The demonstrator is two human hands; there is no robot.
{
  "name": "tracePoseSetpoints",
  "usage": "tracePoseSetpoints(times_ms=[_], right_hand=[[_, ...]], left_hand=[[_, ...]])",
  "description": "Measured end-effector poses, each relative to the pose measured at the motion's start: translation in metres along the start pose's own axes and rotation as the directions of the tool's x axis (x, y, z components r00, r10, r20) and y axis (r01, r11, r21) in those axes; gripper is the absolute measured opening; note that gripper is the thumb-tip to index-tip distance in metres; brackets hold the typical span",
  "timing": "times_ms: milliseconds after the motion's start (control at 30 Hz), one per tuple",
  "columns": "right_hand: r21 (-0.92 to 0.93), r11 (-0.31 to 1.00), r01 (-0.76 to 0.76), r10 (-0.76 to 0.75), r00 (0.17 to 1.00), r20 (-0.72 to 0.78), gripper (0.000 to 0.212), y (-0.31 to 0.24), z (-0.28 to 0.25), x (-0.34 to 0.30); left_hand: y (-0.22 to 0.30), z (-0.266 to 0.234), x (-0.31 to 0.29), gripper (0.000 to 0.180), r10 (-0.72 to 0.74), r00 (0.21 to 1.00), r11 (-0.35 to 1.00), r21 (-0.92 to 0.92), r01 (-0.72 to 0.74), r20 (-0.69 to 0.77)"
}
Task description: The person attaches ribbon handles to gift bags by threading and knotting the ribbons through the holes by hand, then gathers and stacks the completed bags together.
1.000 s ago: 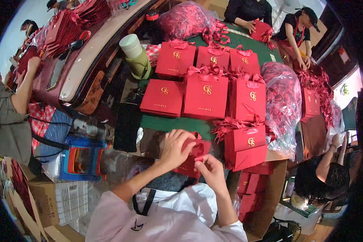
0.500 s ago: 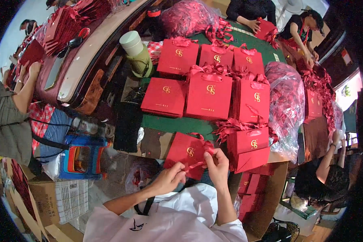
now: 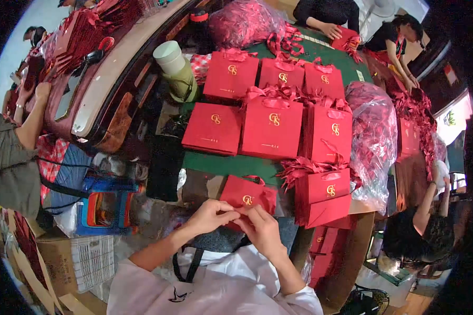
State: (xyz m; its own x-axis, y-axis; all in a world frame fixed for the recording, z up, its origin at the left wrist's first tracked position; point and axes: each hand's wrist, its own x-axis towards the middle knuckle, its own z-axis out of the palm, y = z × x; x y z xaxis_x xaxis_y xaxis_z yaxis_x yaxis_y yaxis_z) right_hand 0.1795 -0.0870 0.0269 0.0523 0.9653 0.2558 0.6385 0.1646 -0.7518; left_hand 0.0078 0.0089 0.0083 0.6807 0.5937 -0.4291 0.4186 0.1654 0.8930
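A red paper gift bag (image 3: pixel 249 191) with a gold emblem lies at the table's near edge, its ribbon handle at the top. Over its lower part, my left hand (image 3: pixel 211 216) and my right hand (image 3: pixel 261 229) meet fingertip to fingertip. Both are closed in a pinch on a red ribbon, which the fingers mostly cover. To the right of my hands stands a bundle of red gift bags (image 3: pixel 328 191) with loose ribbon handles. Farther in, stacks of red gift bags (image 3: pixel 272 128) rest on the green tabletop (image 3: pixel 220 163).
A clear plastic sack of red ribbons (image 3: pixel 372 142) stands at the right, another sack (image 3: pixel 247 23) at the back. A green flask (image 3: pixel 176 71) is at the left. Below the table edge is a cardboard box (image 3: pixel 352 262) holding red bags. Blue stools (image 3: pixel 105 205) stand left; several people work around.
My right hand has come down and left to meet my left hand, which has risen slightly. The ribbon stretched between them is now mostly hidden. The bag lies a little straighter.
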Motion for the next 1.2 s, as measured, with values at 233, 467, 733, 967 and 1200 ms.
tracePoseSetpoints(times_ms=[233, 467, 733, 967, 1200], right_hand=[[0.003, 0.996, -0.088, 0.089, 0.995, -0.052, 0.018, 0.014, 0.010, 0.002], [-0.019, 0.980, -0.199, 0.194, 0.967, -0.165, 0.010, 0.026, 0.017, 0.007], [-0.027, 0.969, -0.245, 0.230, 0.937, -0.262, 0.012, 0.040, 0.033, 0.005], [-0.011, 0.974, -0.228, 0.213, 0.924, -0.316, 0.012, 0.035, 0.043, 0.004], [-0.016, 0.987, -0.158, 0.141, 0.921, -0.364, 0.012, 0.034, 0.052, -0.002]], left_hand=[[0.003, -0.005, 0.012, 0.018, -0.060, 0.998, 0.997, -0.054, 0.061, 0.019], [0.000, -0.019, 0.047, 0.038, 0.534, 0.816, 0.660, 0.712, -0.239, -0.221], [-0.010, -0.006, 0.041, 0.031, 0.528, 0.830, 0.664, 0.697, -0.272, -0.179], [-0.006, 0.000, 0.027, 0.020, 0.626, 0.755, 0.624, 0.707, -0.334, -0.195], [0.003, 0.001, 0.022, 0.010, 0.568, 0.809, 0.626, 0.717, -0.306, -0.151]])
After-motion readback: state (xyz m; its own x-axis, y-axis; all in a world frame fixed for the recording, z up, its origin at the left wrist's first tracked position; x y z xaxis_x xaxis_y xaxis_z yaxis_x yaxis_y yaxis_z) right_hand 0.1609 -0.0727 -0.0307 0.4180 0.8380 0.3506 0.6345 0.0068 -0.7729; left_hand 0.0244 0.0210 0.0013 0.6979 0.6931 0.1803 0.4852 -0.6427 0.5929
